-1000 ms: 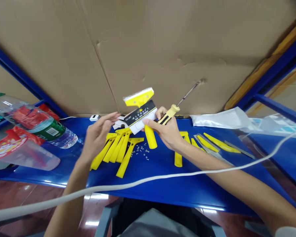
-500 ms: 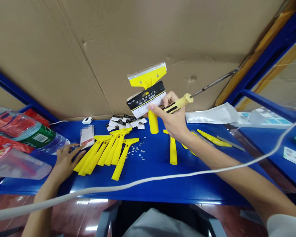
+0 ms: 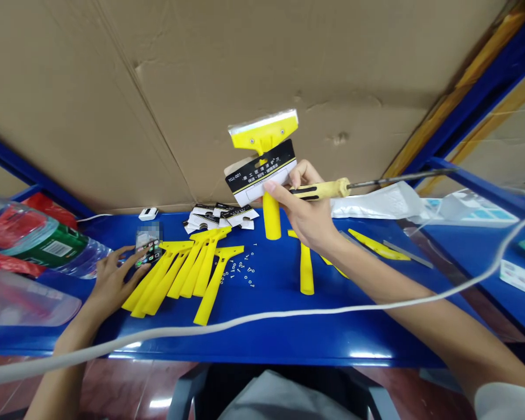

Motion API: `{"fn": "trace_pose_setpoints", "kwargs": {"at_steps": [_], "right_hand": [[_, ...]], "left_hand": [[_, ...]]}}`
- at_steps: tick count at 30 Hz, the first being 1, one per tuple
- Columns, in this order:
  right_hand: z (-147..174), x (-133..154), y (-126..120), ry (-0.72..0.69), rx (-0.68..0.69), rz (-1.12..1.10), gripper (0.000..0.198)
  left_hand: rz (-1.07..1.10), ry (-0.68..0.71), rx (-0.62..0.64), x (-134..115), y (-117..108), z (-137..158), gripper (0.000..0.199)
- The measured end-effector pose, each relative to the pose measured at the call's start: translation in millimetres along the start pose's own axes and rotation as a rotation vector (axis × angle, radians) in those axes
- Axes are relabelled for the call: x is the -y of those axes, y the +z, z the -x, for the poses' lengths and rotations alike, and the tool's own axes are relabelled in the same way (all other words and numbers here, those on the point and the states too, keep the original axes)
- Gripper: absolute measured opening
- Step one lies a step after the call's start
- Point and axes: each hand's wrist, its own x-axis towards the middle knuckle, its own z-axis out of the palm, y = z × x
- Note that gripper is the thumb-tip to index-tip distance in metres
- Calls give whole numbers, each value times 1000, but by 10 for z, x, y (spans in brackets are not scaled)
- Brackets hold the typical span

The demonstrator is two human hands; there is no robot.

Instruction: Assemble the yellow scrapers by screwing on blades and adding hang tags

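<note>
My right hand [image 3: 308,213] is closed around a yellow scraper [image 3: 271,217] with a metal blade along its top, pinching the black-and-white card [image 3: 258,175] that hangs on its neck. The same hand also holds a screwdriver [image 3: 324,189], its shaft pointing right. My left hand [image 3: 114,280] has its fingers apart, and the fingertips rest on a phone [image 3: 151,252] with a lit screen, partly blurred out. Just right of that hand, several yellow scraper handles [image 3: 184,271] lie side by side on the blue table [image 3: 262,326].
Small screws and nuts [image 3: 240,265] are scattered in the middle. More cards [image 3: 221,216] lie at the back. Another handle [image 3: 306,268] and yellow clamp plates [image 3: 378,244] sit to the right. A bottle [image 3: 56,242] and clear plastic cup [image 3: 39,300] stand left. A white cable [image 3: 289,315] crosses in front.
The phone's screen has changed from a pale page to a dark one with app icons. The screwdriver's shaft has swung lower, nearly level. The scraper has barely moved.
</note>
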Motion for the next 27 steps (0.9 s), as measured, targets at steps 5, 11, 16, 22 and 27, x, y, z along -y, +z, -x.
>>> {"fn": "trace_pose_setpoints", "kwargs": {"at_steps": [5, 11, 16, 22, 27], "right_hand": [[15, -36, 29, 176, 77, -128, 64], [5, -152, -45, 150, 67, -19, 63], [-27, -111, -21, 190, 37, -118, 65], [41, -164, -155, 364, -59, -171, 72], [244, -258, -459, 434, -175, -85, 70]], "left_hand": [[-15, -22, 7, 31, 8, -1, 50], [-11, -29, 17, 1, 10, -1, 49], [8, -59, 20, 14, 11, -4, 51], [50, -67, -66, -6, -9, 75, 43], [9, -52, -73, 0, -40, 209, 46]]}}
